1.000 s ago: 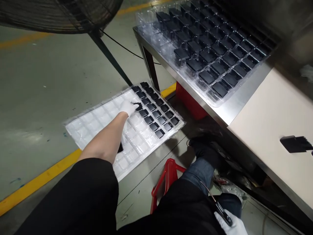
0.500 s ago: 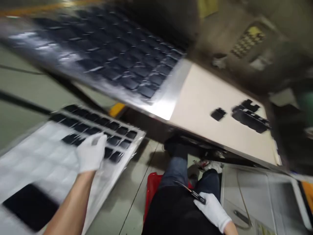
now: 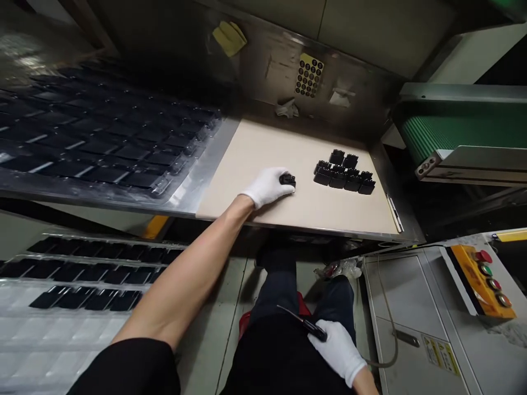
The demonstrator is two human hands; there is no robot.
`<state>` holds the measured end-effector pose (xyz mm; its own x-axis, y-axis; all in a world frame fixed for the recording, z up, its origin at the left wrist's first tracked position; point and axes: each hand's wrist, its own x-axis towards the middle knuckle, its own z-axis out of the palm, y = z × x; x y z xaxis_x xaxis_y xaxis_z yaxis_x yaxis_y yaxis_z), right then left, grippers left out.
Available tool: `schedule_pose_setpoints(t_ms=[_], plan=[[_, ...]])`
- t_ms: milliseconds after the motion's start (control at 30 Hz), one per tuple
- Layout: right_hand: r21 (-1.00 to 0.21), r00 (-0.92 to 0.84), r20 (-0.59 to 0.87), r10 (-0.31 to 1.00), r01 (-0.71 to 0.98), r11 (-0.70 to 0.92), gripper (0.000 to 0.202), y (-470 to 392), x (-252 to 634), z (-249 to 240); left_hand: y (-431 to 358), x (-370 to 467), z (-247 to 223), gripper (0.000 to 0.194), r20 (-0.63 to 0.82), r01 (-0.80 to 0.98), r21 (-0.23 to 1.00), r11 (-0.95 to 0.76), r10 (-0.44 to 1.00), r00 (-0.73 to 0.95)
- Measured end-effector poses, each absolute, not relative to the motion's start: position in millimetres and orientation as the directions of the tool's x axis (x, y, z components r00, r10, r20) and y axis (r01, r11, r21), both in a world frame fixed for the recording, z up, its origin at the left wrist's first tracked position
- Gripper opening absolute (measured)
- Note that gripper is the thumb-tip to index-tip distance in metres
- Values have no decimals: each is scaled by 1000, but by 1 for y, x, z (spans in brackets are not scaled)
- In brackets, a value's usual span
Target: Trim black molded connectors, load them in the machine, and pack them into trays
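Observation:
My left hand (image 3: 269, 186), in a white glove, reaches over the beige worktop sheet (image 3: 247, 159). Its fingers are closed on a small black plastic part (image 3: 287, 179) at the surface. To the right of that part stands a cluster of several similar black parts (image 3: 345, 178). Low in front of my lap, my gloved right hand (image 3: 338, 348) grips a black-handled tool (image 3: 315, 330) with a thin metal tip pointing up and left. The tip's exact kind cannot be made out.
A clear tray (image 3: 164, 184) of black pieces covers the table's left side. Below, another clear tray (image 3: 24, 323) holds more black pieces. A green conveyor (image 3: 473, 123) stands at right, above an orange button box (image 3: 481, 282). A thin pen-like object (image 3: 394, 213) lies on the sheet's right edge.
My left hand has moved from the lower left tray up to the worktop, now with a black part in it. The view has swung right. My right hand still holds its tool low.

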<state>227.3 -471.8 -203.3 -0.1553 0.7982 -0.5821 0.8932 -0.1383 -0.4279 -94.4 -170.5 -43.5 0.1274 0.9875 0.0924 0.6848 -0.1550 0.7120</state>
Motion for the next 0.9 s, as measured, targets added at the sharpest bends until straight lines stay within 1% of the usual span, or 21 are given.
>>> schedule_pose_setpoints(t_ms=[33, 100, 133, 167, 200, 233, 267, 300, 333, 367, 400, 433, 500, 600, 667, 767, 900], plan=[[-430, -152, -571, 807, 893, -137, 21, -473, 232, -205, -186, -93, -49, 28, 141, 637, 754, -161, 987, 82], [-440, -159, -558, 814, 889, -128, 24, -472, 239, -205, -238, -88, -61, 36, 240, 531, 830, -169, 968, -67], [-457, -175, -551, 816, 881, -120, 25, -471, 242, -202, -270, -84, -66, 42, 241, 463, 874, -147, 959, -150], [-482, -197, -542, 817, 869, -110, 27, -468, 244, -198, -303, -79, -71, 47, 193, 369, 924, -97, 953, -233], [-516, -228, -529, 817, 851, -96, 30, -464, 245, -191, -334, -75, -76, 51, 97, 241, 970, -22, 946, -308], [-555, -268, -515, 814, 828, -78, 32, -460, 245, -183, -361, -70, -81, 54, -36, 78, 995, 68, 932, -362], [-592, -309, -500, 809, 803, -60, 35, -454, 244, -173, -384, -67, -86, 55, -183, -97, 983, 158, 905, -384], [-623, -344, -488, 803, 781, -44, 38, -448, 242, -163, -402, -65, -92, 54, -319, -257, 938, 233, 870, -376], [-644, -370, -481, 795, 764, -34, 41, -441, 239, -153, -415, -64, -98, 53, -426, -382, 878, 287, 834, -351], [-653, -386, -479, 788, 757, -26, 44, -434, 236, -143, -424, -65, -106, 53, -501, -466, 824, 323, 801, -329], [-648, -392, -482, 783, 762, -17, 45, -427, 233, -133, -430, -66, -113, 52, -550, -511, 785, 350, 773, -315], [-628, -390, -487, 782, 778, -4, 46, -420, 230, -125, -434, -67, -120, 52, -580, -525, 766, 372, 752, -313], [-553, -362, -496, 789, 833, 34, 42, -409, 226, -111, -437, -70, -132, 52, -597, -487, 772, 408, 729, -336], [-401, -286, -509, 812, 914, 70, 37, -402, 224, -101, -436, -74, -144, 49, -581, -350, 810, 470, 723, -374], [-329, -234, -527, 817, 943, 58, 38, -403, 226, -100, -435, -76, -151, 47, -572, -284, 820, 497, 731, -372], [-287, -189, -551, 813, 958, 27, 42, -408, 228, -102, -432, -79, -163, 49, -594, -288, 803, 522, 741, -312], [-292, -191, -574, 796, 956, 19, 43, -413, 225, -102, -432, -81, -176, 55, -613, -365, 774, 518, 758, -223]])
